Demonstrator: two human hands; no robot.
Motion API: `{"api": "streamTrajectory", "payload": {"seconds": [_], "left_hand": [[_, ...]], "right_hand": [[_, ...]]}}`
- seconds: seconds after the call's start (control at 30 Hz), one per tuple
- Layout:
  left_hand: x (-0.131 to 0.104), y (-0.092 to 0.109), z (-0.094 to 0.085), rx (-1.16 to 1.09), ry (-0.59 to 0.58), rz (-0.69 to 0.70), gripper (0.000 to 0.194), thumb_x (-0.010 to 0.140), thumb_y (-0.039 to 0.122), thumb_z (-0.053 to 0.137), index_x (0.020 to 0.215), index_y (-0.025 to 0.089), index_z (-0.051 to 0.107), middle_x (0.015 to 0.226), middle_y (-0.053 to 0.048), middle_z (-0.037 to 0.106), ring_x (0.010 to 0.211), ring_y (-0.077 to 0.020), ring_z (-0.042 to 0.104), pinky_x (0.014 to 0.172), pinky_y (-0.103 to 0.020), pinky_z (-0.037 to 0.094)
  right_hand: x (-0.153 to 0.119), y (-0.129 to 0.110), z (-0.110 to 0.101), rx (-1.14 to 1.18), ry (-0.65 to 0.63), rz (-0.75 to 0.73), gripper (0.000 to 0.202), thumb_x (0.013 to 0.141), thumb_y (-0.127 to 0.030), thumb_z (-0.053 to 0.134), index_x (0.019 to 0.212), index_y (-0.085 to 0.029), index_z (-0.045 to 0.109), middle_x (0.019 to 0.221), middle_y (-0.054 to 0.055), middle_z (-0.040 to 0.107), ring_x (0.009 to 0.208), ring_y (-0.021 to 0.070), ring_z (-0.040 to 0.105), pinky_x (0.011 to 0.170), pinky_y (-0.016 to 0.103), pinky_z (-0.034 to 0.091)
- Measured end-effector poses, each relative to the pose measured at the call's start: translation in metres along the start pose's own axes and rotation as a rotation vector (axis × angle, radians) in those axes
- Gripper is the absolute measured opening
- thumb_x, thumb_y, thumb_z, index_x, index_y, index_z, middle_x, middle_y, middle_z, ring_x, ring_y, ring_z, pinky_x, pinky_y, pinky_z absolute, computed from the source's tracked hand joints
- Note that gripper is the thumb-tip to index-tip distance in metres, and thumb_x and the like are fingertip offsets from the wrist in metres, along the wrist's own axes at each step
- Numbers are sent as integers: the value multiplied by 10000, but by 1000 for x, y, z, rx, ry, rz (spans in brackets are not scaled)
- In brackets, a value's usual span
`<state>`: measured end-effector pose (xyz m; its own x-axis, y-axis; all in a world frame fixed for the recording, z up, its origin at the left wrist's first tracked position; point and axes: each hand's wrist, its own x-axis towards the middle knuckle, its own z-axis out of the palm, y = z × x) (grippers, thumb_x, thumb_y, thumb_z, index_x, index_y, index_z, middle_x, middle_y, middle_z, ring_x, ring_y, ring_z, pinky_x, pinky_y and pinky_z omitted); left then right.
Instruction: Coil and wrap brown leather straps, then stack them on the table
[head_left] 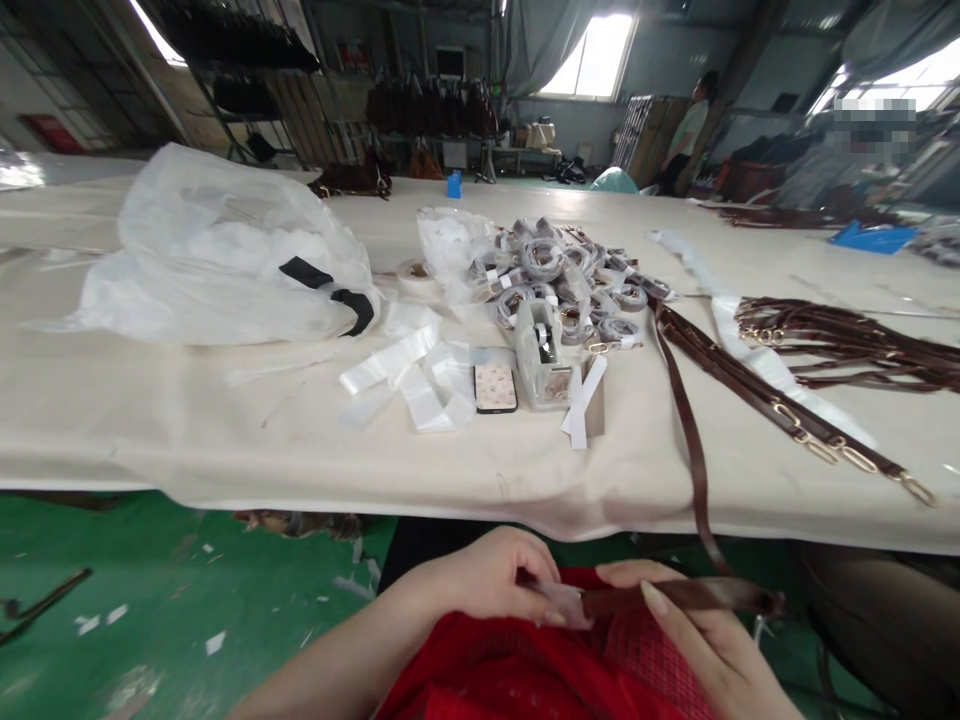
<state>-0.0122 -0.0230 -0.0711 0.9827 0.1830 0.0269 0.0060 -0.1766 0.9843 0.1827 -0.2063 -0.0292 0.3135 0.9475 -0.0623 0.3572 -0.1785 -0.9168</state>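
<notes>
Head view. No brand, label or writing can be read anywhere; a patch at the far right is blurred out.

At the near edge, over a red garment (525, 670), the left hand (480, 580) pinches a pale, see-through strip of wrapping (562, 603) between thumb and fingers. The right hand (697, 630) closes on a brown leather strap (675, 596), thumb on top, just beside the left hand. The strap lies across the lap, then climbs over the near edge of the table (225, 440) and runs away towards the far side. Both wrists are cut off by the lower border, and the red garment hides most of the right hand's fingers.

On the table, right of the strap, lie more brown straps with gold clasps (817, 440) and, farther right, a bundle of straps (847, 340). Behind the middle sits a heap of wrapped coils (562, 270), too small to tell apart. In front of it stand a tape dispenser (540, 360) and, just to its left, a phone (495, 387) lying flat beside loose white strips (420, 375). A large clear plastic bag (225, 250) fills the far left; its contents are hard to make out.

In the far background a person (690, 130) stands near a window. The green floor (150, 600) shows at near left.
</notes>
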Motion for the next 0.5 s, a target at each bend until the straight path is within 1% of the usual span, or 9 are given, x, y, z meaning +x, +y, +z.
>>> {"api": "streamTrajectory", "payload": {"seconds": [0.07,0.13,0.2,0.23,0.3,0.37,0.4,0.43,0.5], "left_hand": [[6,2,2,-45,-4,39,389,784,536,750,823,152,800,800,-73,715,736,-172,642,693,-240,463],[9,4,6,-85,42,32,397,813,530,726,796,138,785,762,-60,695,715,-162,623,684,-235,453],[8,4,9,-121,91,-35,432,841,547,689,787,127,771,720,-45,675,670,-142,590,655,-226,438],[6,4,9,-147,90,-87,453,856,560,664,795,123,766,709,-42,672,649,-134,578,641,-222,433],[-1,3,4,-207,73,-206,495,849,598,650,818,117,759,696,-43,682,609,-125,571,607,-217,431],[-9,1,-5,-239,57,-305,519,832,625,653,829,115,751,688,-46,693,589,-126,585,580,-213,436],[-12,0,-9,-233,49,-337,520,826,629,658,830,117,748,683,-45,695,585,-127,592,571,-210,437],[-15,-1,-14,-214,30,-358,514,824,628,662,838,121,746,683,-42,698,585,-127,599,561,-204,435],[-19,-2,-20,-151,-33,-371,512,840,632,643,841,130,744,702,-39,709,601,-129,616,557,-195,433]], "right_hand": [[8,3,15,47,-10,4,307,951,-451,544,1089,-258,739,1243,89,709,1207,267,636,1088,415,492],[15,7,29,63,-56,26,342,965,-470,508,1124,-265,731,1278,98,685,1288,278,572,1144,469,421],[18,15,36,44,-114,61,378,961,-489,513,1207,-269,697,1326,105,656,1377,287,479,1205,521,297],[18,21,36,52,-133,69,419,941,-505,546,1264,-266,662,1361,110,633,1415,292,429,1221,540,241],[15,35,32,168,-145,60,608,851,-569,653,1368,-259,575,1447,117,565,1467,308,341,1227,556,197],[11,51,26,410,-101,33,788,754,-667,694,1411,-265,526,1514,111,498,1483,321,306,1221,538,220],[11,58,24,550,-50,40,792,758,-715,646,1408,-277,529,1520,104,495,1475,320,326,1212,531,246],[10,64,21,672,15,68,745,795,-738,570,1390,-291,549,1505,98,517,1457,314,365,1205,529,263],[12,73,18,803,172,156,579,901,-677,434,1301,-306,629,1425,84,604,1404,290,456,1200,526,276]]}}
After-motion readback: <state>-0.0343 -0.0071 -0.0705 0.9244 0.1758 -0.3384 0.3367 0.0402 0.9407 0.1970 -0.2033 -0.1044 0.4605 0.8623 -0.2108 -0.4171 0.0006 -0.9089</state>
